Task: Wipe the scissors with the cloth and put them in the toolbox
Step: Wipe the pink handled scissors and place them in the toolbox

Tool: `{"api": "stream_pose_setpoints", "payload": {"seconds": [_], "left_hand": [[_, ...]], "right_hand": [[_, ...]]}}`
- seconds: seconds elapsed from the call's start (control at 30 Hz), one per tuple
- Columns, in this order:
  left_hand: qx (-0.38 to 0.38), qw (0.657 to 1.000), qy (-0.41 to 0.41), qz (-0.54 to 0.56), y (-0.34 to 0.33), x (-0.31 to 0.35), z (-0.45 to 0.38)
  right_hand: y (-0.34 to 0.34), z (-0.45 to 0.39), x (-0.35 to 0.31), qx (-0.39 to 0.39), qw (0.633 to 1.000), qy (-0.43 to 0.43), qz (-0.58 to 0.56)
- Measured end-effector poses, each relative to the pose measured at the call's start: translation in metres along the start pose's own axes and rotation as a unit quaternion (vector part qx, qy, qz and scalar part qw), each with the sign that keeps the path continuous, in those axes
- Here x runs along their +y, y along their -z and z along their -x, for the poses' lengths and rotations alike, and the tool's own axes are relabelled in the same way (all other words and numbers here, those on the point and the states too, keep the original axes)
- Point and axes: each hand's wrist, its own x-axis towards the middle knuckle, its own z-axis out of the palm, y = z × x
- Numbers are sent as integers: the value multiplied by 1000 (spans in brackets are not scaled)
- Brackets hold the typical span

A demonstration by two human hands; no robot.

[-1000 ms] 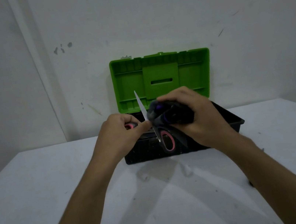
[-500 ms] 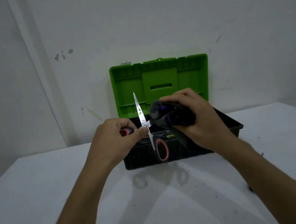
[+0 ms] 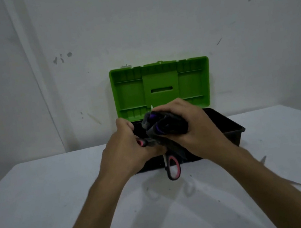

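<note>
Plainly, one scissors, one cloth (bunched), two hands.

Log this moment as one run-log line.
phase: wiping | left hand: grips black-and-pink-handled scissors | right hand: dark grey-and-purple cloth wrapped over blade | green-lidded black plastic toolbox: open, scissors not inside

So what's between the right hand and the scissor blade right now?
The bunched dark cloth. In the head view the right hand grips it around the blade of the scissors; only the blade tip pokes out above, and one pink-lined handle loop hangs below.
</note>
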Motion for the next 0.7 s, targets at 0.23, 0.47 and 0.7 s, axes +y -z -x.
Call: {"api": "stream_pose_setpoints", "payload": {"seconds": [0.23,0.47,0.7], "left_hand": [[-75,994,-58,-46,-19,12,10],[-97,995,1,-15,-11,4,2],[-78,997,-10,-8,-6,-4,-2]], "right_hand": [[10,1,18,100,982,-6,161],[41,-2,20,138,988,-43,62],[7,1,7,-60,995,-57,55]]}}
